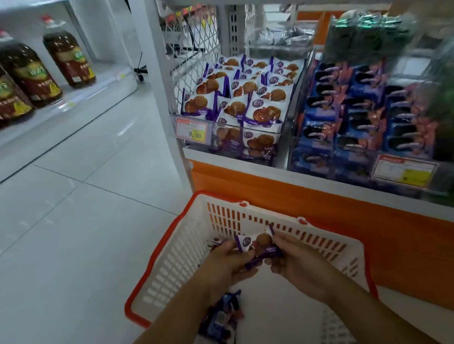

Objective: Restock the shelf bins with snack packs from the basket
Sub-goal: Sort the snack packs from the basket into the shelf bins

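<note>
My left hand and right hand both pinched one white-and-purple snack pack just above the basket. The shelf bin of matching packs sat ahead.

left hand pinches snack pack | right hand pinches it too

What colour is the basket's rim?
Orange-red rim on a white basket; the head view shows it best.

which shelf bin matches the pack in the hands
The left bin, behind the 9.90 tag: its white-and-purple waffle packs match the held pack. The right bin holds blue packs.
</note>
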`<state>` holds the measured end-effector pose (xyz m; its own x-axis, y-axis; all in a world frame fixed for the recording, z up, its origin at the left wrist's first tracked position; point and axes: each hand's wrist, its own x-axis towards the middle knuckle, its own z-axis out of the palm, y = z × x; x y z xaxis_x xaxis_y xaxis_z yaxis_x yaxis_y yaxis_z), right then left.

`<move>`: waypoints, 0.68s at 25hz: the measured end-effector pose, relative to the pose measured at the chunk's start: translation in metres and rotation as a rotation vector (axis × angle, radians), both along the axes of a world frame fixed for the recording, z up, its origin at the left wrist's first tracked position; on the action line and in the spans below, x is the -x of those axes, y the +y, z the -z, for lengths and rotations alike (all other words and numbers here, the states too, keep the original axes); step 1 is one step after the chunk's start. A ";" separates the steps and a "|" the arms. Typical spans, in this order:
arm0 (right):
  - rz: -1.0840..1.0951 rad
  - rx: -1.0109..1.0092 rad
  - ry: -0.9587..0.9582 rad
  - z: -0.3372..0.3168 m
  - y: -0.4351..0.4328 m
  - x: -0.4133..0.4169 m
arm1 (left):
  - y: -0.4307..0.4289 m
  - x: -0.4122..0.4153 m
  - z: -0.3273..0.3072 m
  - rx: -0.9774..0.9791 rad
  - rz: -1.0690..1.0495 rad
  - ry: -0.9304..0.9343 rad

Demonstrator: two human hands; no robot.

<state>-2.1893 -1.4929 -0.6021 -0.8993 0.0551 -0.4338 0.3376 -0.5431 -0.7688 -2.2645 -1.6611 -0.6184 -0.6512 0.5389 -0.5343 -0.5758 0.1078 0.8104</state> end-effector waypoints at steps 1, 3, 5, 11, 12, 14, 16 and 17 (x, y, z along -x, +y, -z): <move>0.000 -0.029 0.008 -0.005 -0.003 -0.004 | 0.000 -0.004 -0.003 -0.007 -0.001 0.006; -0.004 -0.131 -0.011 -0.008 -0.006 -0.009 | 0.000 -0.011 -0.010 -0.001 0.012 0.039; 0.014 -0.205 -0.043 -0.010 -0.010 -0.012 | -0.003 -0.016 -0.019 0.023 0.029 0.089; 0.007 -0.397 -0.044 -0.038 -0.019 -0.005 | -0.016 -0.003 -0.058 0.151 0.098 0.290; -0.002 -0.499 -0.040 -0.047 -0.020 0.000 | -0.017 0.003 -0.069 0.169 0.119 0.333; -0.024 -0.686 0.039 -0.072 -0.022 0.011 | -0.021 0.018 -0.093 0.173 0.151 0.426; -0.054 -0.871 0.146 -0.101 -0.022 0.025 | -0.022 0.035 -0.123 0.162 0.166 0.542; -0.054 -0.964 0.177 -0.119 -0.022 0.033 | -0.021 0.046 -0.140 0.165 0.161 0.618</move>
<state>-2.2223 -1.5148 -0.4833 -0.9589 0.2713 -0.0831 0.1803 0.3564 -0.9168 -2.3104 -1.6821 -0.4785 -0.7825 0.5982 -0.1725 0.0235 0.3053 0.9520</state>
